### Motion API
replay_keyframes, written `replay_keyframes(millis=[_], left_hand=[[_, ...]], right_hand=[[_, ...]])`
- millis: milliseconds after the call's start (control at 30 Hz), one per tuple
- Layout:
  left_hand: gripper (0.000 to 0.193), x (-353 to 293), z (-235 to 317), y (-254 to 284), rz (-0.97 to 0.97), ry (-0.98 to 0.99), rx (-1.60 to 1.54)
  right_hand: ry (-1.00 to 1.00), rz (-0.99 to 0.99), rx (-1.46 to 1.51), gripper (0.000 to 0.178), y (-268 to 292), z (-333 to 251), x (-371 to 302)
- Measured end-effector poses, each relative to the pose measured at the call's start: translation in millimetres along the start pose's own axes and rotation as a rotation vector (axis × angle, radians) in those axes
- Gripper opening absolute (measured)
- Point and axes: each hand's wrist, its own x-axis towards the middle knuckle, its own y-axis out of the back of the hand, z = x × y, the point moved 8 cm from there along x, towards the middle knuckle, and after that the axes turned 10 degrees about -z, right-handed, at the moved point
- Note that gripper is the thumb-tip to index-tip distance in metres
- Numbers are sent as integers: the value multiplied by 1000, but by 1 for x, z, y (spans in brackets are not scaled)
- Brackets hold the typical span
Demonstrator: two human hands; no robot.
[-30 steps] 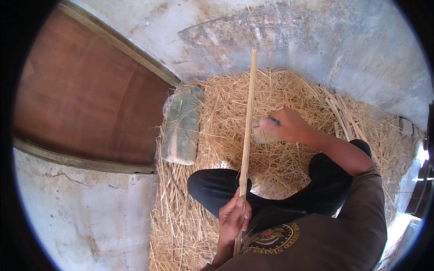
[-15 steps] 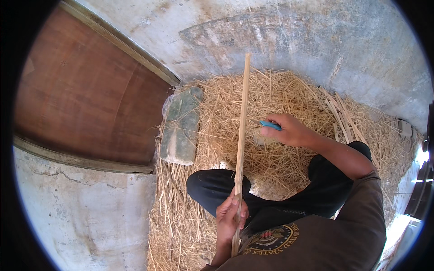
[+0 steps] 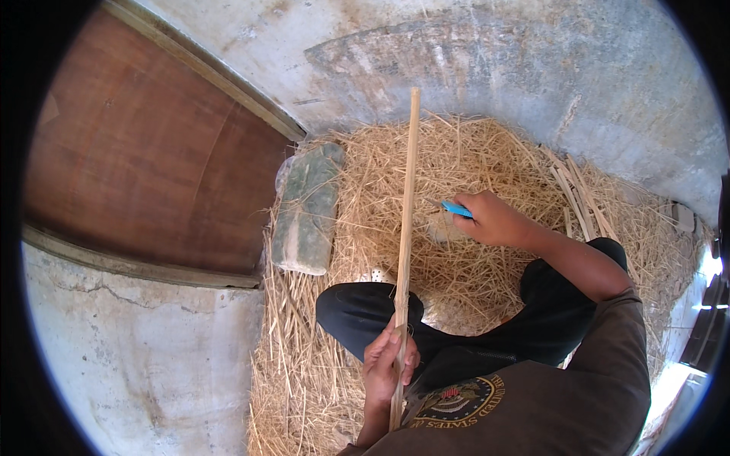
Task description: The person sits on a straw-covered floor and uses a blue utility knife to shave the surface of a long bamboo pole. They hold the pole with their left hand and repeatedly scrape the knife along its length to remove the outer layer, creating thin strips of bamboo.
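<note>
A long, pale wooden stick [image 3: 409, 175] stands out from my lap toward the far wall. My left hand [image 3: 390, 360] is closed around its lower part, near my chest. To the right of the stick, my right hand [image 3: 493, 217] grips a blue-handled utility knife [image 3: 458, 210]. Its thin blade points left toward the stick, with a gap between them. The stick's near end rests against my shirt.
Straw and wood shavings [image 3: 471, 152] cover the floor around my crossed legs [image 3: 363, 308]. A greenish wrapped block [image 3: 308, 209] lies at the left, beside a brown door panel [image 3: 152, 152]. Several split strips [image 3: 576, 194] lie at the right. A stained wall [image 3: 517, 68] rises beyond.
The knife in my right hand has tilted slightly and shifted a little. My left hand and the stick have hardly moved.
</note>
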Motion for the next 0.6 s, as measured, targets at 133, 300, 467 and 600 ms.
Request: replay_keyframes(millis=[133, 300, 467, 600], left_hand=[[40, 0, 0, -1, 14, 8, -2], [41, 1, -2, -1, 31, 20, -20], [41, 6, 4, -1, 1, 17, -40], [41, 4, -1, -4, -13, 29, 9]], right_hand=[[25, 8, -103, 20, -1, -7, -1], [76, 55, -146, 24, -4, -5, -3], [25, -3, -262, 45, 2, -33, -6], [147, 101, -316, 64, -6, -56, -19]])
